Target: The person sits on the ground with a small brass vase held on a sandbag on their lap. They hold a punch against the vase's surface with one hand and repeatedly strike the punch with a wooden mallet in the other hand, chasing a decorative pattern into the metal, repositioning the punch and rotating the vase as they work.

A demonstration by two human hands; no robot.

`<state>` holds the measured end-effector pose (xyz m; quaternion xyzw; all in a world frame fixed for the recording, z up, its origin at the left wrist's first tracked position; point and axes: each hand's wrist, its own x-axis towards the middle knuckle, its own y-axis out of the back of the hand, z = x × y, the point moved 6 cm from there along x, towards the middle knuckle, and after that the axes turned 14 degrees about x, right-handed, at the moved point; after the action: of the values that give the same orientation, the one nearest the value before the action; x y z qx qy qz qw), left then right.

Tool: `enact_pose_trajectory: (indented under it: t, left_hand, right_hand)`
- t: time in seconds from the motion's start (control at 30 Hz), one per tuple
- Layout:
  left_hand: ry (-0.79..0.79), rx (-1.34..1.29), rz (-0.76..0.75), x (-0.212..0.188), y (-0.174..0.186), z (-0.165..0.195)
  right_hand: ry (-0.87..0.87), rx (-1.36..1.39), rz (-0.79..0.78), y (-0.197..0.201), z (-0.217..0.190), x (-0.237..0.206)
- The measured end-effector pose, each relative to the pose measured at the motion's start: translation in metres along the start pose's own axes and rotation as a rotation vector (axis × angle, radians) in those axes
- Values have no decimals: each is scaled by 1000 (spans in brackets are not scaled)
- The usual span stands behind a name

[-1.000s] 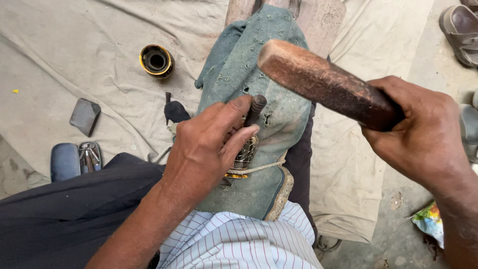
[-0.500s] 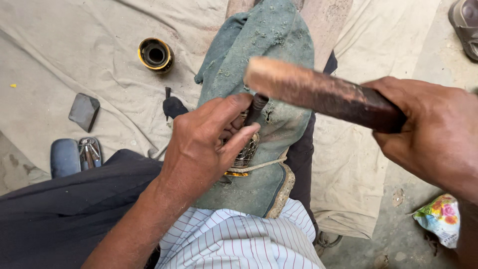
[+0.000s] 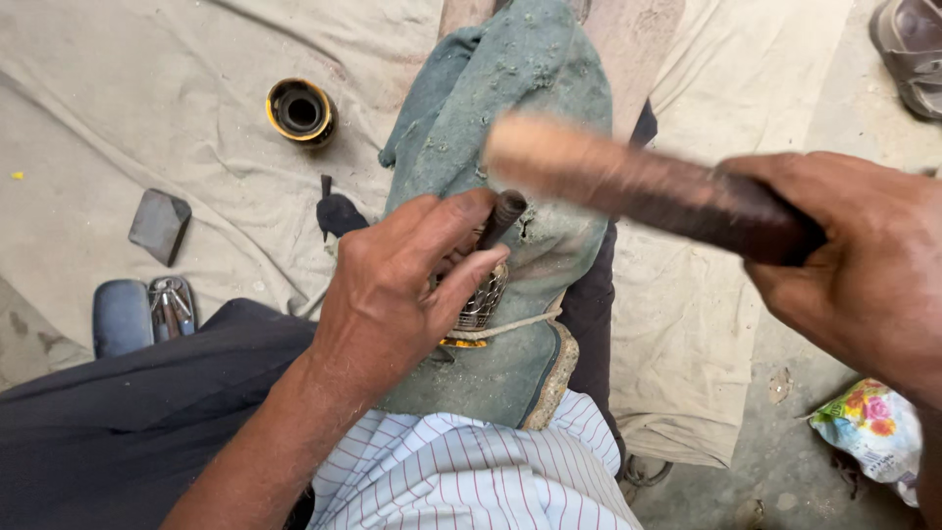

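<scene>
My left hand [image 3: 407,285] grips a dark metal punch [image 3: 505,214] upright against a small woven metal piece [image 3: 483,299] that lies on a green-grey cloth pad [image 3: 510,108] over my lap. My right hand [image 3: 863,265] holds a thick wooden mallet [image 3: 628,182] by its dark end. The mallet's pale head is motion-blurred just above and right of the punch top. A light cord [image 3: 510,324] runs across the pad below the woven piece.
A yellow-rimmed black tin [image 3: 300,110] and a dark flat stone [image 3: 160,226] lie on the beige sheet [image 3: 147,118] at left. A blue sandal [image 3: 142,312] sits lower left, another sandal [image 3: 913,54] upper right, a flowered wrapper [image 3: 868,427] lower right.
The mallet has swung down and leftward, its head now blurred close over the punch. My left hand has kept its grip in place.
</scene>
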<state>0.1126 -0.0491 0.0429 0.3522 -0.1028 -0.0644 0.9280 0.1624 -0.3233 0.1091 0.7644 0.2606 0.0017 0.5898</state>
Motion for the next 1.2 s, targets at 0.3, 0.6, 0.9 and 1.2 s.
enact_pose_trajectory:
  t: [0.3, 0.6, 0.9, 1.2]
  left_hand:
    - [-53, -21, 28, 3, 3, 3]
    - [-3, -25, -1, -1, 5, -2]
    - [-57, -56, 1, 5, 14, 1]
    - [-47, -96, 12, 2, 14, -9]
  right_hand:
    - [-169, 344, 95, 7, -6, 3]
    - [-76, -44, -38, 6, -34, 13]
    - [-302, 132, 20, 4, -9, 5]
    - [-190, -133, -64, 13, -47, 13]
